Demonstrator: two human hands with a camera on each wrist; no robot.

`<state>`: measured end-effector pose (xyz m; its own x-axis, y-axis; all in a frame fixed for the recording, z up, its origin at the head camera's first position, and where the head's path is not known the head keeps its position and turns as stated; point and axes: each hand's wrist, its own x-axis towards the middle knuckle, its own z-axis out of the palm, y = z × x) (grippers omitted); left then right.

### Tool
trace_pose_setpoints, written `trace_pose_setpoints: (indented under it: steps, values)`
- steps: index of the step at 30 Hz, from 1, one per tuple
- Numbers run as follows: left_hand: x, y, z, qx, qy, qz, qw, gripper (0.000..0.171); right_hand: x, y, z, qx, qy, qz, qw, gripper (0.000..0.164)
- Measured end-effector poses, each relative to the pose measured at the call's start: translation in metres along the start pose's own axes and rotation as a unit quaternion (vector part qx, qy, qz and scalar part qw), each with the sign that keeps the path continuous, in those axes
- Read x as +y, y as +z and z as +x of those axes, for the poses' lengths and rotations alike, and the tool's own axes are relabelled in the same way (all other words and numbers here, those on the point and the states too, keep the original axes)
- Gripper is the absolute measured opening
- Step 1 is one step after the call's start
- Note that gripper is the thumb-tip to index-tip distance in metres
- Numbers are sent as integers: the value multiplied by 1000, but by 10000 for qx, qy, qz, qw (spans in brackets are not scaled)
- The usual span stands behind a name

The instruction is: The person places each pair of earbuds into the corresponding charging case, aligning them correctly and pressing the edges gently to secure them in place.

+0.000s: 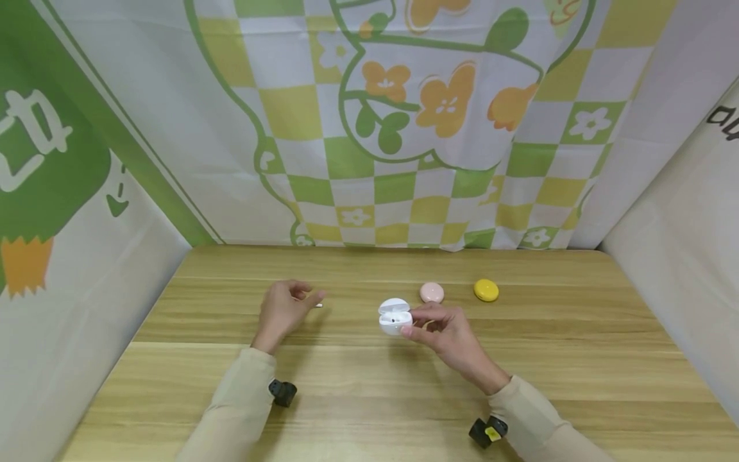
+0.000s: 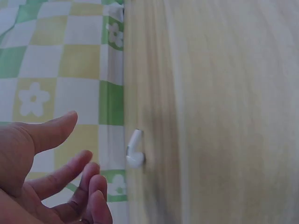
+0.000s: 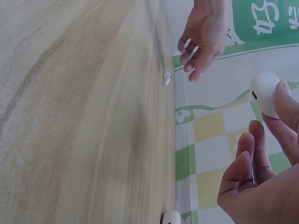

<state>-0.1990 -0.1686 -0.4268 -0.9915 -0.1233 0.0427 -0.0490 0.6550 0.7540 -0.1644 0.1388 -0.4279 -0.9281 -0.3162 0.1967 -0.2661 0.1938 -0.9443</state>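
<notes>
My right hand [image 1: 447, 335] holds a white, rounded earbud case [image 1: 392, 328] above the table, with its lid raised. A small white piece with a dark spot shows inside it. In the right wrist view the thumb and a finger pinch the case [image 3: 264, 94] by its side. A white earbud [image 2: 135, 158] lies on the wooden table. Near and above that earbud hovers my left hand [image 1: 284, 311], its fingers loosely bent and apart, as the left wrist view shows; nothing is between them. From the head, only the earbud's stem [image 1: 319, 305] is visible past the fingertips.
A pink round case [image 1: 432, 292] and a yellow round case [image 1: 486, 290] stand on the wooden table [image 1: 358, 398], behind and to the right of the white one. A checked, flowered cloth [image 1: 392, 186] hangs at the table's back edge, with printed cloths at both sides.
</notes>
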Motion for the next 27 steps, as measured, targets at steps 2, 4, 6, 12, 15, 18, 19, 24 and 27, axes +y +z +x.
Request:
trace_pose_setpoints:
  steps: [2,4,6,12,15,18,19,24,27]
  values:
    - [-3,0,1,-65,-147,57,9999,44,0,0,0,-1,16,-15,10000,21]
    - [-5,1,2,-97,-271,113,9995,46,0,0,0,-3,36,-14,10000,21]
    - [-7,1,3,-112,-384,141,9991,47,0,0,0,-1,47,-13,10000,20]
    - [-13,4,7,-161,-651,347,9971,52,1,1,0,-4,21,-58,10000,20]
    - [-14,6,9,-252,-793,487,9953,53,2,0,0,-19,27,-51,10000,20]
    - [-16,8,11,-316,-910,590,9936,52,1,0,0,-33,47,-42,10000,20]
    - [-17,8,11,-332,-929,607,9933,52,2,0,0,-39,55,-30,10000,20]
    - [-17,12,12,-333,-972,601,9929,49,3,0,0,-42,19,4,10000,20]
    - [-16,14,13,-331,-974,624,9927,46,3,0,0,-37,-17,-6,10000,20]
